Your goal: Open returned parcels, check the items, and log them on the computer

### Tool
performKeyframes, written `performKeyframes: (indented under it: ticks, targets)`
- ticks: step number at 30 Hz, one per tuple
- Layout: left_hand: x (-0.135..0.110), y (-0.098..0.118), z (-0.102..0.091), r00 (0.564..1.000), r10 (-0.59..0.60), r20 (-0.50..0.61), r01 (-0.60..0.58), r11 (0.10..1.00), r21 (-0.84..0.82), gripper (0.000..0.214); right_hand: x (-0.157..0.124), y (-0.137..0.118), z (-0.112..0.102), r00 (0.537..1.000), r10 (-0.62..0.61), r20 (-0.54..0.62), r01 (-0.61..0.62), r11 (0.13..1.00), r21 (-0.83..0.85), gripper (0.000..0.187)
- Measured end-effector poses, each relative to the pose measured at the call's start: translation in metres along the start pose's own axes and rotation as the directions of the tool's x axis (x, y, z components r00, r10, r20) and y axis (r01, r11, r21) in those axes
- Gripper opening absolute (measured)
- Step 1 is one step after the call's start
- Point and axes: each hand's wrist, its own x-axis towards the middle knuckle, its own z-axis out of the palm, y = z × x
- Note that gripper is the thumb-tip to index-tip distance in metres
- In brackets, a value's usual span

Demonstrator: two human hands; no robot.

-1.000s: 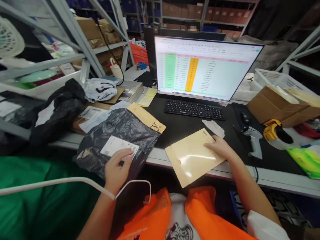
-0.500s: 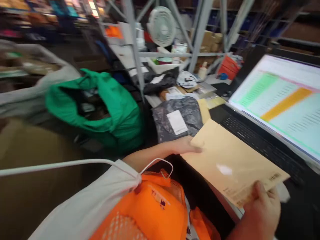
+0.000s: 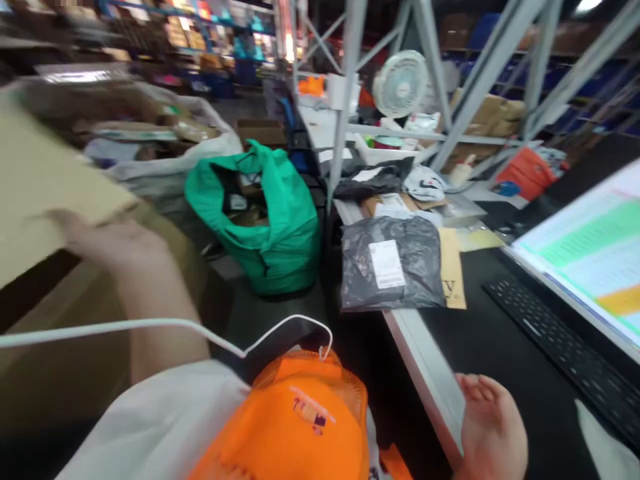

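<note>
My left hand is stretched out to the left and grips a tan paper envelope, held over a large brown cardboard box; both are blurred by motion. My right hand rests at the near edge of the black desk, palm partly up with its fingers loosely curled, and holds nothing. A black plastic mailer with a white label lies on the desk's left end.
A green bag stands open on the floor beside the desk. A keyboard and a monitor with a spreadsheet sit at right. Metal shelving holds a fan, boxes and parcels. White sacks of parcels lie at left.
My view has swung left. The tan envelope went from both hands to the left hand alone and moved far left over the box. My right hand let go and dropped to the desk edge.
</note>
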Motion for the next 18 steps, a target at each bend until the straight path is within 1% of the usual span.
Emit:
performKeyframes:
  ticks: [1,2,3,4,5,6,7,8,9,10,11,12,13,14,15,16,17,18]
  targets:
    - [0.009,-0.014,0.001,0.999,-0.033,0.01,0.034,0.998,-0.046,0.059,-0.002,0.001,0.003,1.0,0.011,-0.019,-0.011,1.0,0.002,0.029]
    - [0.009,-0.03,0.008,0.995,-0.084,0.062,0.087,0.995,-0.045,0.063,-0.004,0.001,0.005,0.999,0.021,-0.04,-0.021,1.0,0.002,0.029]
    - [0.0,-0.045,0.021,0.975,-0.161,0.15,0.165,0.986,-0.01,0.064,-0.006,0.001,0.006,0.998,0.027,-0.061,-0.027,1.0,-0.003,0.029]
    - [-0.019,-0.061,0.039,0.934,-0.261,0.243,0.256,0.965,0.052,0.062,-0.007,0.001,0.008,0.996,0.024,-0.083,-0.025,1.0,-0.012,0.029]
    - [-0.046,-0.074,0.06,0.867,-0.346,0.359,0.321,0.938,0.13,0.061,-0.008,0.0,0.01,0.995,0.018,-0.101,-0.021,0.999,-0.032,0.029]
    - [-0.078,-0.086,0.084,0.787,-0.428,0.444,0.359,0.903,0.235,0.059,-0.007,-0.001,0.014,0.994,0.011,-0.112,-0.018,0.997,-0.069,0.029]
    - [-0.113,-0.095,0.109,0.668,-0.491,0.559,0.342,0.87,0.356,0.058,-0.004,-0.002,0.019,0.994,0.004,-0.109,-0.019,0.991,-0.132,0.031]
    - [-0.147,-0.102,0.134,0.604,-0.511,0.612,0.324,0.859,0.398,0.059,0.001,-0.003,0.027,0.996,-0.003,-0.094,-0.018,0.975,-0.221,0.034]
    - [-0.178,-0.108,0.158,0.57,-0.502,0.651,0.291,0.864,0.412,0.061,0.01,-0.003,0.036,0.997,-0.015,-0.072,-0.01,0.942,-0.335,0.037]
    - [-0.205,-0.111,0.18,0.552,-0.448,0.704,0.193,0.889,0.415,0.066,0.022,-0.003,0.047,0.998,-0.037,-0.05,0.01,0.887,-0.462,0.041]
    - [-0.227,-0.112,0.2,0.512,-0.369,0.776,0.006,0.905,0.426,0.073,0.037,-0.003,0.059,0.997,-0.067,-0.03,0.037,0.81,-0.585,0.047]
    - [-0.244,-0.112,0.218,0.442,-0.333,0.833,-0.142,0.891,0.432,0.082,0.053,-0.001,0.072,0.995,-0.101,-0.015,0.063,0.719,-0.692,0.055]
    - [-0.257,-0.11,0.232,0.353,-0.323,0.878,-0.274,0.861,0.427,0.091,0.069,0.001,0.083,0.993,-0.117,-0.006,0.07,0.634,-0.77,0.067]
    - [-0.265,-0.108,0.242,0.264,-0.339,0.903,-0.368,0.83,0.419,0.096,0.084,0.004,0.094,0.996,-0.093,-0.003,0.052,0.576,-0.816,0.081]
    - [-0.272,-0.104,0.249,0.196,-0.363,0.911,-0.412,0.812,0.413,0.097,0.097,0.008,0.102,0.999,-0.036,-0.001,0.019,0.551,-0.834,0.093]
    - [-0.276,-0.101,0.251,0.156,-0.371,0.915,-0.429,0.809,0.402,0.092,0.107,0.012,0.109,0.999,0.038,0.0,-0.021,0.554,-0.832,0.103]
    - [-0.279,-0.098,0.25,0.143,-0.352,0.925,-0.429,0.82,0.379,0.084,0.113,0.016,0.114,0.994,0.107,0.001,-0.061,0.574,-0.817,0.11]
    - [-0.282,-0.096,0.245,0.149,-0.312,0.938,-0.415,0.841,0.346,0.072,0.115,0.021,0.116,0.988,0.154,0.0,-0.093,0.6,-0.794,0.114]
